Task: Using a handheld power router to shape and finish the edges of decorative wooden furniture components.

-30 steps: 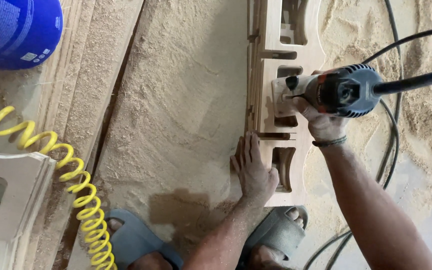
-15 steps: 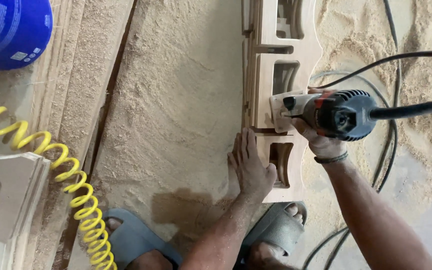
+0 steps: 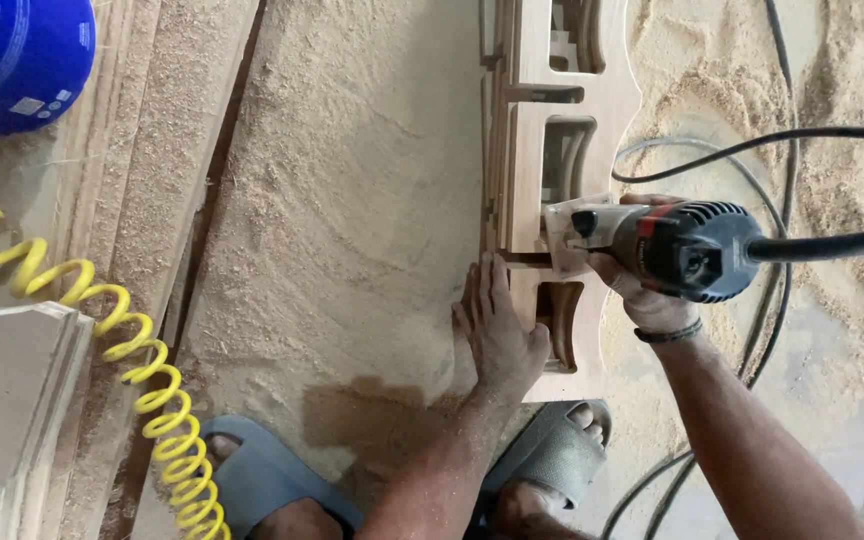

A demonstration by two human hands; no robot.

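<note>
Routing a wooden frame on a sawdust floor

Gripping the body of a dark blue hand router [image 3: 687, 250], the right hand [image 3: 642, 295] has its fingers closed around the tool, which lies on its side with its clear base plate against the edge of a pale wooden frame [image 3: 572, 90]. The cutting bit is hidden between the base plate and the wood, so how it meets the edge cannot be made out. The left hand [image 3: 497, 330] lies flat, fingers together and pointing up along the frame's left edge, pressing on it and holding nothing.

The frame lies on the floor [image 3: 352, 200], which is buried in sawdust, and runs out of the top of the picture; its far end is cut off. Its near end sits just above a grey sandal [image 3: 552, 465] on one foot, while a second sandal [image 3: 257, 480] lies to the left; both are partly cut off at the bottom.

A black cord [image 3: 832, 243] leaves the router to the right, and more cables loop over the sawdust behind it. A yellow coiled hose [image 3: 142, 370] crosses the left side over long boards, next to a pale cut panel [image 3: 7, 400] that is cut off at the left edge. A blue barrel [image 3: 17, 55] shows only partly in the top left corner.
</note>
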